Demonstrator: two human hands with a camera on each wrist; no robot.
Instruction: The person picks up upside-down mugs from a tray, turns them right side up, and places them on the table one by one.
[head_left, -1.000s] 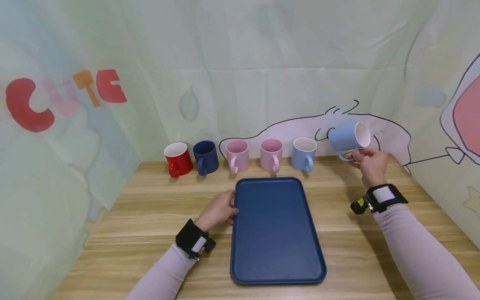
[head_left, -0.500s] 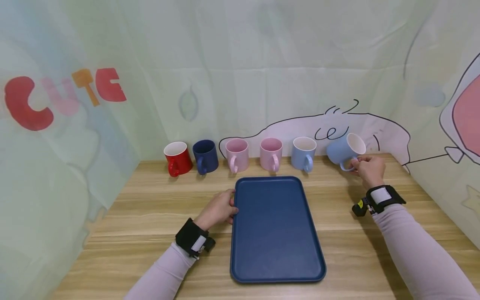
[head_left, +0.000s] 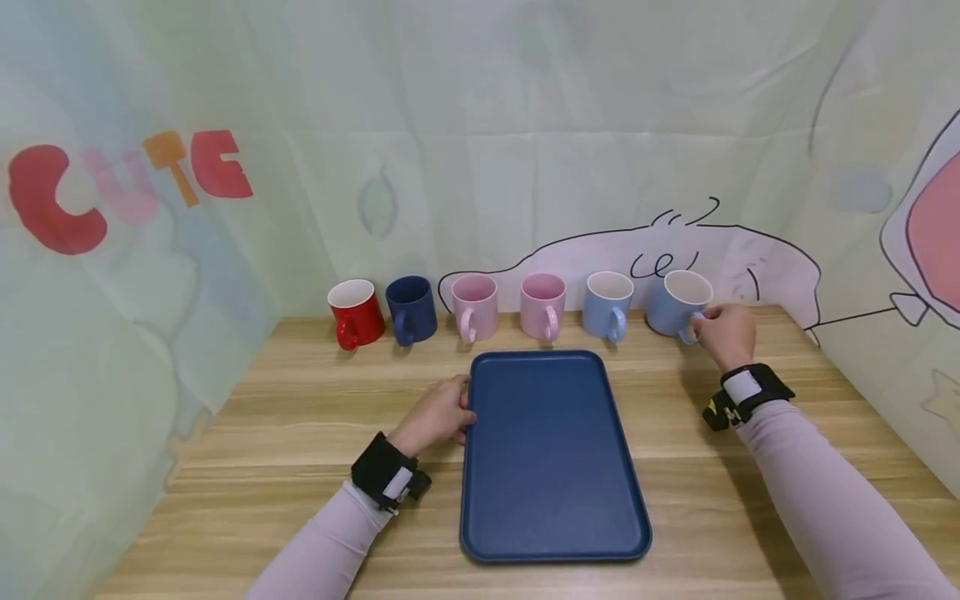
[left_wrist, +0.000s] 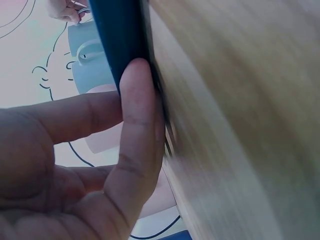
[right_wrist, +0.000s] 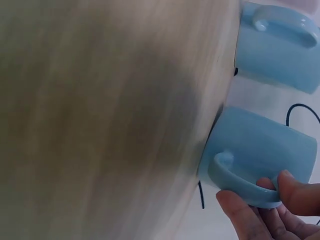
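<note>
A light blue mug (head_left: pixel 670 308) at the right end of the row leans slightly, its white interior showing. My right hand (head_left: pixel 726 335) pinches its handle (right_wrist: pixel 240 184) between thumb and fingers, seen closely in the right wrist view. The mug's base meets the tabletop along at least one edge. A dark blue rectangular tray (head_left: pixel 555 458) lies flat in front of the mugs. My left hand (head_left: pixel 437 414) holds the tray's left edge, and in the left wrist view its fingers (left_wrist: pixel 137 100) press around the rim.
Left of the held mug stand another light blue mug (head_left: pixel 607 307), two pink mugs (head_left: pixel 543 312) (head_left: pixel 480 312), a navy mug (head_left: pixel 416 315) and a red mug (head_left: pixel 362 321). A printed cloth backdrop (head_left: pixel 480 150) rises behind the wooden table (head_left: pixel 315 433).
My right hand has lowered the light blue mug from the air to the tabletop, turning it from nearly sideways to almost upright. My left hand stays at the tray.
</note>
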